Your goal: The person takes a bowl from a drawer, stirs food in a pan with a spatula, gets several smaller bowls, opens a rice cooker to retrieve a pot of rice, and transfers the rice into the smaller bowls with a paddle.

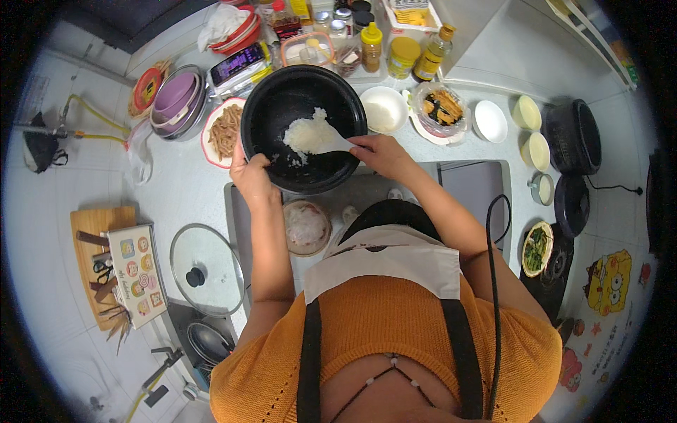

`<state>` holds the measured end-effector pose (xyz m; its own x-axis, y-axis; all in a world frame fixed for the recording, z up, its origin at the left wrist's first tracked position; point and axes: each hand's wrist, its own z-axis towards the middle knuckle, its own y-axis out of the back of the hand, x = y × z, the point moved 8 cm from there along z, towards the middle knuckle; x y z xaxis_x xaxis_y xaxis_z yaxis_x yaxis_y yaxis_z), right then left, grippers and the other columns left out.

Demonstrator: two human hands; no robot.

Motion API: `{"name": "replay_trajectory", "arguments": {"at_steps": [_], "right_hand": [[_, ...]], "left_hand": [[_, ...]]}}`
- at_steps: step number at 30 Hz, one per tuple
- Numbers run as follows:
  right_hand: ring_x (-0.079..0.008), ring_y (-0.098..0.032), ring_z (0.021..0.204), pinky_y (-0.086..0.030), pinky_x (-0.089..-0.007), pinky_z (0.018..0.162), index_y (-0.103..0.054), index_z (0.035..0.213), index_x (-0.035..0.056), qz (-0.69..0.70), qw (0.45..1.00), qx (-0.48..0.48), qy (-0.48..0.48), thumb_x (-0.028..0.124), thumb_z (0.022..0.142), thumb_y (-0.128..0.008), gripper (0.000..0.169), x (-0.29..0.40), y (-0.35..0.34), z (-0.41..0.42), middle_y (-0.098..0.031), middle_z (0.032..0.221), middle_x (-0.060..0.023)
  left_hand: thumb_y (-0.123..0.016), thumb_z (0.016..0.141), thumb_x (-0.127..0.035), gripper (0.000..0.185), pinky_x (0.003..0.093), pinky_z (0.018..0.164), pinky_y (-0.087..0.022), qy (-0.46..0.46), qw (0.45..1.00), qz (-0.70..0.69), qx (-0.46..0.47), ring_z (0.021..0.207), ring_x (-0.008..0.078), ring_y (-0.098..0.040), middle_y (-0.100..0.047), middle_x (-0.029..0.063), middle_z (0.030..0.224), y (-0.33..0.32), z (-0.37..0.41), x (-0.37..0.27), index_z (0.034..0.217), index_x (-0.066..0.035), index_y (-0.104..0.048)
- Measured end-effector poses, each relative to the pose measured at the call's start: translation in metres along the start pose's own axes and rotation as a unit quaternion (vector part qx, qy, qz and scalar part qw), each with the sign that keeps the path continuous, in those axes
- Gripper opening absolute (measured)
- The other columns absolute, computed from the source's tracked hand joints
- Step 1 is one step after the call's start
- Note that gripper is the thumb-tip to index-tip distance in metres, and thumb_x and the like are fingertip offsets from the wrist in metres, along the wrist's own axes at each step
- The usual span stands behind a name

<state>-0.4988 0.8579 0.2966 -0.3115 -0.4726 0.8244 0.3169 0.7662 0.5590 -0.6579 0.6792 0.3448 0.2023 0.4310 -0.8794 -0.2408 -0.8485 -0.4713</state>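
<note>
My left hand (255, 178) grips the near left rim of a black rice cooker inner pot (267, 100), held up above the counter's front edge and tilted towards me. In my right hand (385, 153) is the handle of a white rice paddle (337, 141). Its blade is inside the pot, under a clump of white rice (308, 131), with loose grains on the pot wall below. Just right of the pot stands a white bowl (392, 95) with pale contents. A scalloped plate of brown strips of food (225, 129) is partly hidden behind the pot and my left hand.
A plastic-covered dish (443, 108), a white bowl (490, 121) and two yellow bowls (535, 152) line the right counter, near a rice cooker body (574, 136). Bottles (372, 47) stand behind. A glass lid (206, 264) lies left; a black cable (492, 296) hangs near my right arm.
</note>
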Motion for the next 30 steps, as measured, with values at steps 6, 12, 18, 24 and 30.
{"name": "replay_trajectory", "arguments": {"at_steps": [6, 12, 18, 24, 30], "right_hand": [[-0.034, -0.059, 0.083, -0.046, -0.0386, 0.074, -0.061, 0.106, 0.0082, -0.003, 1.0, 0.02, -0.019, 0.028, 0.083, -0.054, 0.031, 0.01, 0.027, -0.024, -0.063, 0.089, -0.0181], [-0.0338, -0.059, 0.084, -0.046, -0.0408, 0.076, -0.059, 0.11, 0.0112, -0.008, 1.0, 0.012, 0.003, 0.029, 0.084, -0.053, 0.032, 0.003, 0.076, -0.052, -0.062, 0.091, -0.0169], [-0.0324, -0.06, 0.084, -0.047, -0.0422, 0.074, -0.059, 0.111, 0.0159, -0.131, 0.991, -0.032, 0.024, 0.029, 0.082, -0.055, 0.032, -0.023, 0.151, -0.093, -0.063, 0.087, -0.0147], [-0.0327, -0.062, 0.078, -0.049, -0.0422, 0.07, -0.06, 0.11, 0.017, -0.244, 0.97, 0.015, -0.001, 0.03, 0.081, -0.056, 0.032, -0.051, 0.196, -0.126, -0.063, 0.083, -0.0169], [-0.034, -0.061, 0.083, -0.048, -0.0406, 0.074, -0.06, 0.11, 0.0136, -0.072, 0.997, 0.031, 0.02, 0.028, 0.082, -0.055, 0.032, -0.084, 0.209, -0.141, -0.062, 0.091, -0.0196]], "left_hand": [[-0.033, 0.055, 0.017, 0.068, 0.0236, 0.074, -0.049, -0.029, 0.999, 0.015, 0.022, 0.087, 0.0165, -0.061, -0.06, 0.0116, 0.103, -0.025, -0.026, -0.018, 0.119, 0.004, -0.05], [-0.034, 0.055, 0.017, 0.069, 0.0231, 0.076, -0.048, -0.074, 0.996, 0.033, 0.035, 0.088, 0.0172, -0.06, -0.06, 0.0121, 0.104, -0.083, -0.07, -0.035, 0.121, 0.004, -0.048], [-0.035, 0.053, 0.014, 0.067, 0.0256, 0.076, -0.048, -0.064, 0.996, 0.046, 0.051, 0.086, 0.019, -0.059, -0.059, 0.0111, 0.102, -0.161, -0.112, -0.004, 0.118, 0.005, -0.05], [-0.035, 0.057, 0.018, 0.07, 0.0256, 0.085, -0.043, -0.02, 0.992, 0.076, 0.102, 0.1, 0.0189, -0.056, -0.056, 0.013, 0.114, -0.23, -0.142, 0.047, 0.125, 0.005, -0.043], [-0.035, 0.058, 0.018, 0.066, 0.0245, 0.09, -0.039, -0.036, 0.989, 0.092, 0.112, 0.109, 0.0183, -0.05, -0.039, 0.0123, 0.134, -0.266, -0.159, 0.078, 0.121, 0.006, -0.048]]}}
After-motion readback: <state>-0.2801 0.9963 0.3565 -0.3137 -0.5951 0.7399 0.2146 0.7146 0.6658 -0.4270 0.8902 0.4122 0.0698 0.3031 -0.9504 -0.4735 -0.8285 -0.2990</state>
